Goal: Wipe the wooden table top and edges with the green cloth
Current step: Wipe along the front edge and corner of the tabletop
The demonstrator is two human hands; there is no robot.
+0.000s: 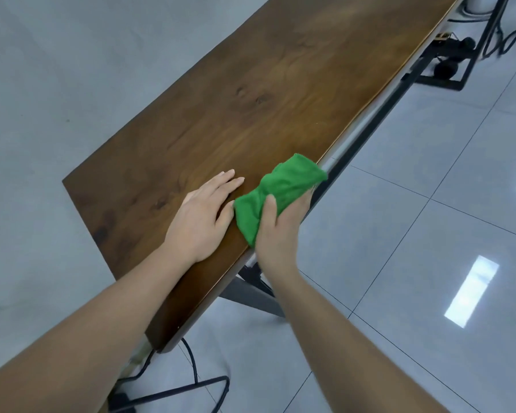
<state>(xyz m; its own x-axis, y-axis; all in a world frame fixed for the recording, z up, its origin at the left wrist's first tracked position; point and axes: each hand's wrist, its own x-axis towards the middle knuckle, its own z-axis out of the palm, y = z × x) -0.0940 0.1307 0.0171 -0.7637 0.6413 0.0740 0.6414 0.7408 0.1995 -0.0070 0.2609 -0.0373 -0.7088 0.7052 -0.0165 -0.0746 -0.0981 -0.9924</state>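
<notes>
- My right hand (276,231) grips the bunched cloth (276,189) over the worktop (251,93) edge at centre frame; I should keep it wrapped round the lip.
- My left hand (203,213) lies open and flat, empty, bracing just beside.

green cloth (276,190): bunched, bright, your thumb on top, draped over the table's right long edge near its near end | wooden table top (251,93): dark brown grain, long, running near-left to far-right
</notes>
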